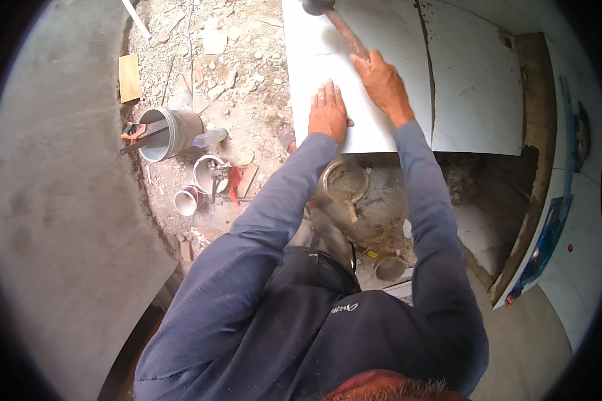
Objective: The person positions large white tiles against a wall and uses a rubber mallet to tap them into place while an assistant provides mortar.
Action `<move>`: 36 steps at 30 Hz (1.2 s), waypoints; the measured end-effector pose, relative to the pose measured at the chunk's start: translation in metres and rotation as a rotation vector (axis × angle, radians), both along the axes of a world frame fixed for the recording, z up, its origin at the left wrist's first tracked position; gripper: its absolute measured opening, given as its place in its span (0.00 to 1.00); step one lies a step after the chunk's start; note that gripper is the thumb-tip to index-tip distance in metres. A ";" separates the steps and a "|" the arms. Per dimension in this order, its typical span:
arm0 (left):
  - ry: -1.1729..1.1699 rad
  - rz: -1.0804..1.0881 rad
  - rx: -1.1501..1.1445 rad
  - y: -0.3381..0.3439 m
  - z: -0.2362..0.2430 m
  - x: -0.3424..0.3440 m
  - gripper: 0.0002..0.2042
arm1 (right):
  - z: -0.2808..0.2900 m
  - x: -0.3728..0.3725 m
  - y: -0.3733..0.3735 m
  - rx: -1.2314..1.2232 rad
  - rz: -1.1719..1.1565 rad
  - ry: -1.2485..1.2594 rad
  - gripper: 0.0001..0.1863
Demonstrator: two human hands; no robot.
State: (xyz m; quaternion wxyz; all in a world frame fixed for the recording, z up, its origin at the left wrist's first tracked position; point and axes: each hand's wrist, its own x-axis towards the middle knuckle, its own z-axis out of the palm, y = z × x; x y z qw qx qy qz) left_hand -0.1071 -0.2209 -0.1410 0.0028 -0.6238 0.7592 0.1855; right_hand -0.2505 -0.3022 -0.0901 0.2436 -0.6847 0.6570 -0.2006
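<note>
My left hand (pixel 327 113) lies on a large white tile (pixel 388 134), fingers stretched out flat and pointing away from me, near the tile's left part. My right hand (pixel 381 83) grips the wooden handle of a mallet (pixel 318 5), held over the tile to the right of my left hand; its dark head is at the top edge of the picture. Another white tile (pixel 475 87) adjoins on the right, with a dark gap between. A round container of grey mix (pixel 346 177) with a wooden-handled tool in it sits just below the tile's front edge.
A bucket with saws (pixel 170 140), a plastic bottle (pixel 211 137), small pots (pixel 186 200) and rubble (pixel 227 60) are at left, beside a grey cement surface (pixel 60 200). A blue level-like tool (pixel 548 240) lies at right by a dark recess (pixel 481 200).
</note>
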 end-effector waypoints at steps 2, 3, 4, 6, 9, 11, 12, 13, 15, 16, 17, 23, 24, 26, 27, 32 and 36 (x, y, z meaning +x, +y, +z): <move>-0.087 -0.032 -0.008 -0.006 -0.003 0.010 0.44 | 0.058 0.006 0.009 0.085 -0.017 -0.059 0.21; -0.117 -0.064 0.005 -0.007 -0.005 0.014 0.43 | 0.071 0.003 0.035 0.065 -0.046 -0.122 0.20; -0.188 -0.219 0.133 -0.026 0.007 0.022 0.42 | 0.082 -0.003 0.055 0.021 -0.070 -0.191 0.19; -0.352 -0.394 0.112 -0.067 -0.008 0.067 0.41 | 0.091 -0.010 0.099 -0.033 -0.126 -0.339 0.15; -0.367 -0.395 0.013 -0.108 -0.008 0.106 0.44 | 0.062 -0.018 0.172 -0.096 -0.126 -0.359 0.16; -0.392 -0.413 0.000 -0.128 -0.019 0.121 0.48 | 0.003 -0.007 0.203 -0.110 -0.099 -0.463 0.16; -0.399 -0.431 -0.003 -0.130 -0.024 0.125 0.50 | -0.016 0.001 0.210 -0.016 -0.092 -0.346 0.16; -0.358 -0.417 0.116 -0.128 -0.013 0.110 0.52 | -0.030 0.003 0.214 0.080 -0.101 -0.209 0.16; -0.284 -0.381 0.348 -0.128 0.035 0.076 0.56 | -0.023 0.003 0.213 0.249 -0.117 -0.097 0.17; -0.304 -0.367 0.305 -0.126 0.031 0.082 0.57 | -0.002 0.015 0.209 0.229 -0.141 -0.206 0.17; -0.306 -0.314 0.315 -0.136 0.020 0.090 0.58 | 0.016 0.026 0.198 0.197 -0.167 -0.321 0.17; -0.365 -0.348 0.208 -0.132 -0.011 0.096 0.60 | -0.010 0.035 0.228 -0.007 -0.151 -0.291 0.17; -0.367 -0.357 0.231 -0.130 -0.006 0.086 0.60 | -0.030 0.027 0.230 0.112 -0.152 -0.168 0.17; -0.374 -0.356 0.262 -0.134 0.010 0.072 0.59 | -0.032 0.024 0.220 0.169 -0.175 -0.129 0.18; -0.358 -0.363 0.241 -0.134 0.005 0.070 0.59 | -0.029 0.021 0.222 0.135 -0.185 -0.137 0.17; -0.297 -0.312 0.095 -0.145 -0.064 0.143 0.56 | 0.018 0.055 0.225 -0.031 -0.158 -0.340 0.16; -0.531 -0.458 -0.002 -0.138 -0.053 0.113 0.51 | -0.030 0.040 0.238 0.132 -0.167 -0.208 0.19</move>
